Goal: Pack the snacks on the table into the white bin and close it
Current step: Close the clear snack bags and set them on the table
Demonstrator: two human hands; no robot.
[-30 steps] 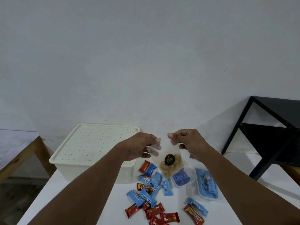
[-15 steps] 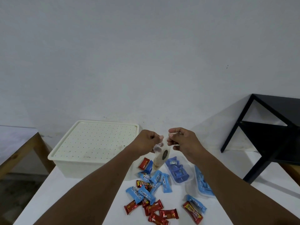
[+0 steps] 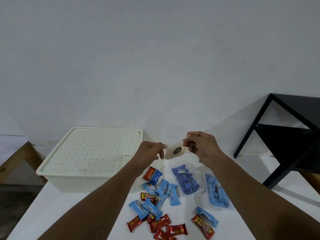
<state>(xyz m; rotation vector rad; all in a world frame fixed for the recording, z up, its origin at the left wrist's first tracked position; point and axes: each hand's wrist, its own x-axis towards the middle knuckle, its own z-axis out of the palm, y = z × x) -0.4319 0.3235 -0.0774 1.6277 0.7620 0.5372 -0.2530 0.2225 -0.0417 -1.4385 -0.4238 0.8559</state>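
dangling from right hand [image 3: 201, 148] fingertips, clear snack pouch [image 3: 174, 151], left hand [image 3: 150, 153] just beside

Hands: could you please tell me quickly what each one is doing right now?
Left hand: fingers loosely curled beside the clear snack pouch; contact cannot be told.
Right hand: pinching the pouch's top edge.

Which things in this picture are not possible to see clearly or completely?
- Inside of the white bin: hidden by its closed lid, head view.
- Clear pouch: blurred; label unreadable, and the left hand grip on it is unclear.
- Red wrappers: cut off by the bottom edge.
- Black stand: cut off by the right edge.
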